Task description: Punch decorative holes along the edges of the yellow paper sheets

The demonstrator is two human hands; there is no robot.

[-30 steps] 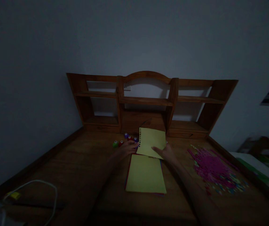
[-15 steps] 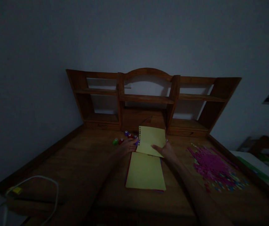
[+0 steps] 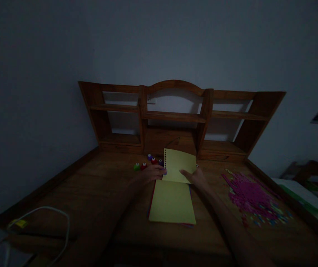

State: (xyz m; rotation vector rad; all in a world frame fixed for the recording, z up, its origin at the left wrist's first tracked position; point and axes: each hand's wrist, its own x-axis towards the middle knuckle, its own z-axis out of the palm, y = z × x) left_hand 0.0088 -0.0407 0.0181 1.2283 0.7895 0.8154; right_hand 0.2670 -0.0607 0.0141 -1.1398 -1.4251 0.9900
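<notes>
A yellow sheet of paper (image 3: 177, 159) with punched holes down its left edge is held up over the desk. My right hand (image 3: 199, 178) pinches its lower right part, thumb on the front face. At the sheet's lower left edge is my left hand (image 3: 152, 172), fingers stretched out with the tips at the paper. Below, a stack of yellow paper (image 3: 172, 204) lies on the desk, with red and blue edges showing beneath. Behind my left hand stand small round pots with white tops, a green one (image 3: 137, 167), a red one (image 3: 143, 166) and a purple one (image 3: 149, 157) among them.
A wooden shelf unit (image 3: 172, 117) stands along the back of the desk (image 3: 100, 189). To the right lies a spread of pink pieces (image 3: 249, 193) with small multicoloured bits. A white cable (image 3: 68, 222) loops at the lower left, near a yellow object (image 3: 20, 223).
My left hand has shifted slightly down and right along the sheet's holed edge. The sheet's lower edge has tilted a little, while my right hand keeps its hold.
</notes>
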